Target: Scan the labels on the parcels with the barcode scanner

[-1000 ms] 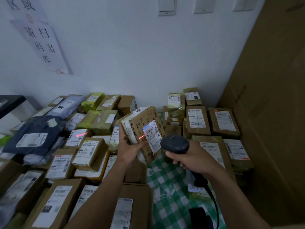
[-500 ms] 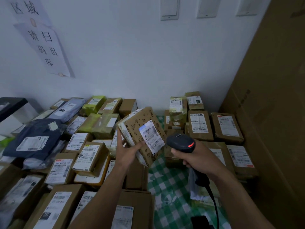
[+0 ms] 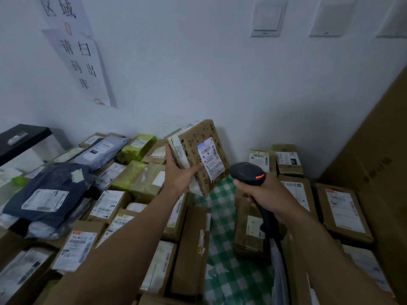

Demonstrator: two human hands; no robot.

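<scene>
Brown boxes [image 3: 191, 249] lying close by, white stickers up. Green checked cloth [image 3: 222, 274] showing between them. Right hand [image 3: 264, 194] curling tight round black scanner [image 3: 246, 172], red light glowing on its head. Left hand [image 3: 178, 176] gripping one parcel [image 3: 193, 142] from below, holding it up in air, tilted. Its label [image 3: 211, 158] facing scanner, just beside it. More boxes lying left and right. Dark blue bag [image 3: 50, 188] lying far left. Paper sign [image 3: 81, 62] hanging on white wall behind.
</scene>
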